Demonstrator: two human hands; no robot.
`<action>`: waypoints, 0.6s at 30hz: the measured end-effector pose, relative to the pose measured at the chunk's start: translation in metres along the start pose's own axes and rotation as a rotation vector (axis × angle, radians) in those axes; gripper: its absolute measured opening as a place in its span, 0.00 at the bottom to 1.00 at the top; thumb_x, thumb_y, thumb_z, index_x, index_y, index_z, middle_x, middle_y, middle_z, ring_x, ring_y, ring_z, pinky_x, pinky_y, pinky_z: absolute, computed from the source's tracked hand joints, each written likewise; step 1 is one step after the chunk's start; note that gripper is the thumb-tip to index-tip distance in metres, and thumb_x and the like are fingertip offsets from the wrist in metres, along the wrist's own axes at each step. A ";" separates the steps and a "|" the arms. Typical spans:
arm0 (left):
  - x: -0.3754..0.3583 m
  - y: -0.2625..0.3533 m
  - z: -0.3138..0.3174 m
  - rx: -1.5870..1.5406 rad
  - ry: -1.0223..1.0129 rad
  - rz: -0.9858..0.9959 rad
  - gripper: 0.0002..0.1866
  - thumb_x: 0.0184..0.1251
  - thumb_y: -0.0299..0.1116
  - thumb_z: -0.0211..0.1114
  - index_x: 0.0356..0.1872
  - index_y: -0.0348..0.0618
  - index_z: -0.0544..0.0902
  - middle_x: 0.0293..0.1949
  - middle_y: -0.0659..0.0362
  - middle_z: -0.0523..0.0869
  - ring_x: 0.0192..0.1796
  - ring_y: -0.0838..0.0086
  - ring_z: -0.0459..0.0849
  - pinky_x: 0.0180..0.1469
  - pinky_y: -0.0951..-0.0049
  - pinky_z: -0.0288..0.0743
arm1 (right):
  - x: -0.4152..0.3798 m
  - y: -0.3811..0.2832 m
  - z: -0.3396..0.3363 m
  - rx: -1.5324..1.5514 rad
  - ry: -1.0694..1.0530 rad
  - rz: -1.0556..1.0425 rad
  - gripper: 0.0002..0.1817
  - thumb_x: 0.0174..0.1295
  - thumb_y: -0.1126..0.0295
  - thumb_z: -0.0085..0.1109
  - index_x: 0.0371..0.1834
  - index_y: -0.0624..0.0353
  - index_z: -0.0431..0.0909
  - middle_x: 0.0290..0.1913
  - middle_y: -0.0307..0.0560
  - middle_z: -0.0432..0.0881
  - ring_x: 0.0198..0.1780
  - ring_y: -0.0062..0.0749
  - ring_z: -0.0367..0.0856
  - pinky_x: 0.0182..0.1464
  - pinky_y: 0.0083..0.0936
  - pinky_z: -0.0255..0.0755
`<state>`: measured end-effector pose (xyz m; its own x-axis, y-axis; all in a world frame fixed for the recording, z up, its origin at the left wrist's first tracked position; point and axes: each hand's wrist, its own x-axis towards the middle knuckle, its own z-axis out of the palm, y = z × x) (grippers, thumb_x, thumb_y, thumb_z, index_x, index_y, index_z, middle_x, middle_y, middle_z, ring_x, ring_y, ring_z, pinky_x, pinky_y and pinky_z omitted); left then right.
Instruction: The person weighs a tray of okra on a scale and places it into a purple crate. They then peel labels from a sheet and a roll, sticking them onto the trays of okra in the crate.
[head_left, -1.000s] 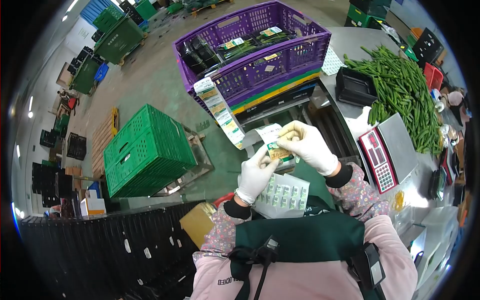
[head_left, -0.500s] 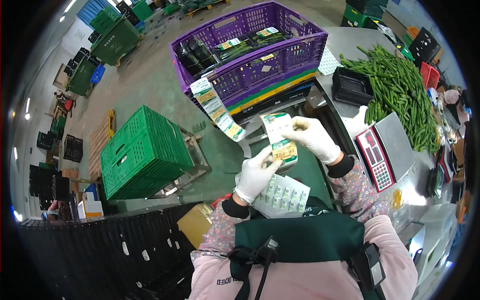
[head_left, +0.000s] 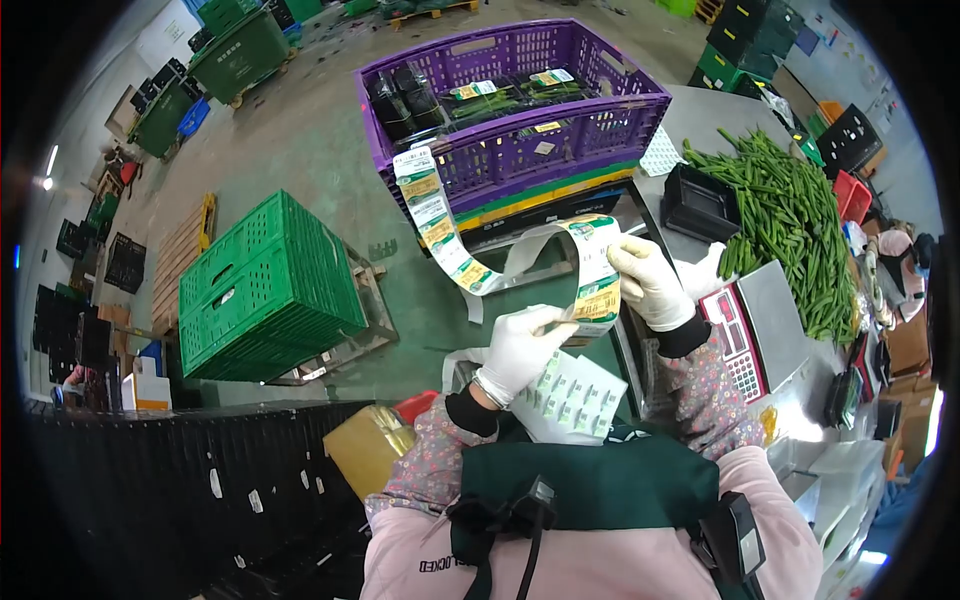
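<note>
A long strip of printed labels (head_left: 440, 225), white, green and yellow, hangs over the near left edge of the purple crate (head_left: 510, 165) and loops across toward me. My right hand (head_left: 650, 284), in a white glove, pinches the strip's edge near the top of its bend. My left hand (head_left: 524, 352), gloved too, is closed with thumb and fingers at the strip's lower end. Below them, close to my apron, lies a sheet of small green-and-white stickers (head_left: 572, 398). Packed trays with labels (head_left: 478, 90) sit inside the crate.
To the right, a metal table holds a heap of okra (head_left: 790, 220), black trays (head_left: 700, 202) and a red-and-white scale (head_left: 738, 335). Green crates (head_left: 270, 285) are stacked at the left. A black ribbed surface (head_left: 200, 490) lies at lower left.
My right hand has shifted slightly right and down, and my left hand slightly right and down. The label strip now arcs up in a longer loop between crate and hands. The view has shifted a little.
</note>
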<state>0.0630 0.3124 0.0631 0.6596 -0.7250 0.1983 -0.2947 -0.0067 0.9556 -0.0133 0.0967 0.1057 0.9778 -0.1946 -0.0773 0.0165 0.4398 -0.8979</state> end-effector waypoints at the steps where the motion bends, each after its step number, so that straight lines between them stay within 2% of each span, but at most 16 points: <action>1: 0.001 0.000 0.000 0.059 0.067 0.005 0.11 0.57 0.31 0.76 0.37 0.36 0.87 0.26 0.53 0.83 0.22 0.75 0.75 0.27 0.73 0.68 | 0.000 -0.003 0.010 -0.034 0.069 -0.017 0.17 0.72 0.66 0.60 0.58 0.66 0.79 0.33 0.31 0.81 0.18 0.05 0.57 0.20 0.09 0.48; 2: 0.001 0.001 -0.003 0.059 0.071 0.006 0.11 0.57 0.31 0.76 0.37 0.36 0.87 0.26 0.53 0.83 0.22 0.75 0.75 0.27 0.73 0.68 | 0.001 -0.003 0.012 -0.035 0.067 -0.016 0.17 0.72 0.66 0.60 0.58 0.66 0.79 0.33 0.31 0.81 0.18 0.05 0.57 0.20 0.09 0.48; 4: 0.002 0.005 -0.007 0.101 0.071 -0.056 0.11 0.57 0.32 0.76 0.34 0.36 0.86 0.27 0.52 0.85 0.25 0.68 0.81 0.30 0.69 0.72 | 0.002 -0.003 0.014 -0.274 0.178 -0.009 0.18 0.71 0.66 0.61 0.60 0.65 0.79 0.35 0.31 0.82 0.19 0.05 0.58 0.21 0.08 0.49; 5: 0.003 0.007 -0.008 0.125 0.081 -0.048 0.11 0.57 0.33 0.76 0.33 0.36 0.85 0.28 0.51 0.85 0.27 0.65 0.85 0.32 0.68 0.74 | 0.001 -0.003 0.011 -0.278 0.143 0.008 0.20 0.70 0.65 0.61 0.61 0.64 0.79 0.36 0.32 0.83 0.19 0.05 0.57 0.21 0.08 0.49; 6: 0.003 0.009 -0.008 0.124 0.083 -0.046 0.11 0.57 0.33 0.76 0.33 0.36 0.85 0.28 0.51 0.85 0.27 0.65 0.85 0.32 0.68 0.74 | -0.001 -0.001 0.011 -0.294 0.163 0.061 0.19 0.70 0.63 0.62 0.59 0.63 0.81 0.35 0.32 0.83 0.18 0.05 0.57 0.21 0.09 0.49; 8: 0.003 0.010 -0.007 0.103 0.166 0.032 0.09 0.57 0.31 0.77 0.32 0.36 0.86 0.22 0.59 0.83 0.24 0.80 0.78 0.28 0.74 0.71 | -0.005 0.008 0.007 -0.315 0.171 0.151 0.19 0.69 0.62 0.63 0.56 0.62 0.82 0.32 0.31 0.82 0.18 0.06 0.58 0.21 0.10 0.49; 9: 0.002 0.012 -0.009 0.104 0.168 0.033 0.09 0.57 0.31 0.77 0.32 0.36 0.86 0.22 0.59 0.83 0.24 0.80 0.78 0.28 0.74 0.71 | -0.009 0.011 0.005 -0.329 0.159 0.196 0.18 0.68 0.60 0.65 0.53 0.62 0.83 0.30 0.30 0.80 0.18 0.06 0.59 0.21 0.10 0.48; 10: 0.003 0.015 -0.010 0.183 0.187 0.039 0.10 0.58 0.32 0.77 0.32 0.37 0.87 0.24 0.57 0.84 0.24 0.77 0.80 0.29 0.73 0.73 | -0.013 0.007 0.014 -0.413 0.184 0.230 0.16 0.72 0.64 0.58 0.54 0.64 0.80 0.27 0.29 0.77 0.18 0.05 0.56 0.21 0.09 0.46; 12: 0.002 0.013 -0.012 0.263 0.207 0.039 0.10 0.58 0.33 0.77 0.33 0.37 0.87 0.25 0.56 0.85 0.25 0.74 0.81 0.30 0.72 0.74 | -0.018 0.008 0.023 -0.444 0.174 0.225 0.16 0.70 0.65 0.62 0.53 0.64 0.80 0.28 0.28 0.77 0.19 0.04 0.59 0.21 0.09 0.48; 13: 0.003 0.009 -0.011 0.236 0.209 0.060 0.10 0.59 0.33 0.76 0.34 0.38 0.88 0.26 0.55 0.86 0.25 0.71 0.83 0.30 0.71 0.75 | -0.013 0.023 0.023 -0.478 0.154 0.214 0.16 0.67 0.65 0.66 0.51 0.65 0.80 0.28 0.27 0.77 0.20 0.04 0.61 0.22 0.09 0.50; 14: 0.004 0.007 -0.011 0.205 0.210 0.085 0.10 0.59 0.34 0.76 0.35 0.38 0.88 0.27 0.54 0.86 0.26 0.68 0.84 0.31 0.70 0.76 | -0.008 0.031 0.021 -0.450 0.120 0.154 0.19 0.62 0.62 0.71 0.49 0.63 0.82 0.31 0.29 0.81 0.22 0.05 0.62 0.24 0.09 0.52; 16: 0.005 0.008 -0.012 0.209 0.185 0.095 0.10 0.60 0.33 0.75 0.36 0.39 0.88 0.28 0.53 0.87 0.27 0.68 0.85 0.31 0.70 0.76 | -0.011 0.024 0.017 -0.401 0.092 0.317 0.18 0.62 0.62 0.72 0.49 0.63 0.82 0.31 0.28 0.80 0.22 0.05 0.62 0.24 0.09 0.51; 18: 0.006 0.005 -0.016 0.216 0.166 0.101 0.09 0.60 0.33 0.75 0.37 0.39 0.89 0.29 0.53 0.87 0.28 0.68 0.86 0.31 0.70 0.77 | -0.010 0.025 0.009 -0.333 0.107 0.316 0.17 0.63 0.63 0.71 0.49 0.63 0.82 0.30 0.28 0.80 0.22 0.05 0.62 0.23 0.09 0.51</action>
<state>0.0762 0.3193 0.0725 0.7182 -0.6068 0.3405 -0.4936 -0.0995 0.8640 -0.0210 0.1179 0.0884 0.8970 -0.1938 -0.3974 -0.3631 0.1898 -0.9122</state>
